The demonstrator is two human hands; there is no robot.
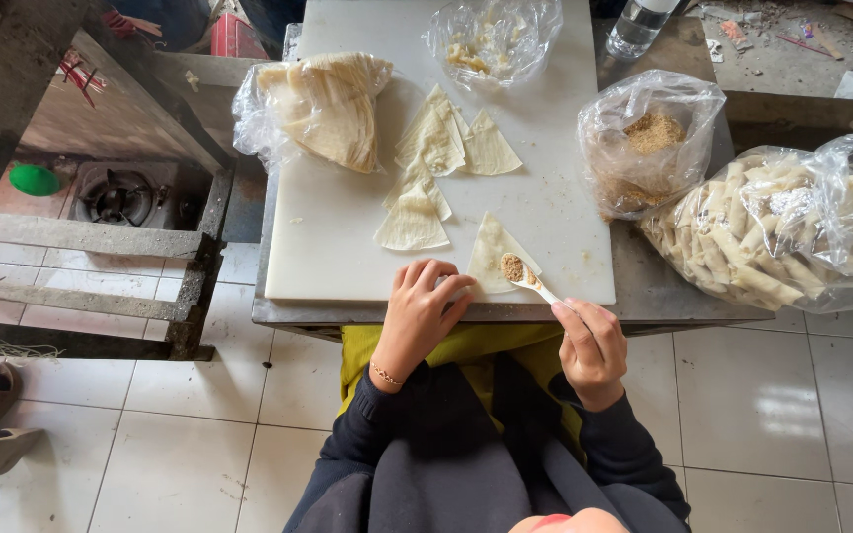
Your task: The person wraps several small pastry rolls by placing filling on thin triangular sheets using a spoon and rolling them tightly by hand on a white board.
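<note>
The right hand (pixel 592 347) pinches a spoon (pixel 527 278) of crumb filling over a triangular wrapper (pixel 494 253) on the white surface (pixel 348 237), while the left hand (pixel 419 312), fingers curled, presses the wrapper's near corner just beside it.

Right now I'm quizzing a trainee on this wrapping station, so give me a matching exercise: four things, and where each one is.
Things:
1. spoon
2. bag of rolled pieces
3. bag of crumb filling
4. stack of wrappers

Places:
A. board's far left corner
B. right hand, over a wrapper
C. table's right end
D. just off the board's right edge

Pairs: 1-B, 2-C, 3-D, 4-A
</note>
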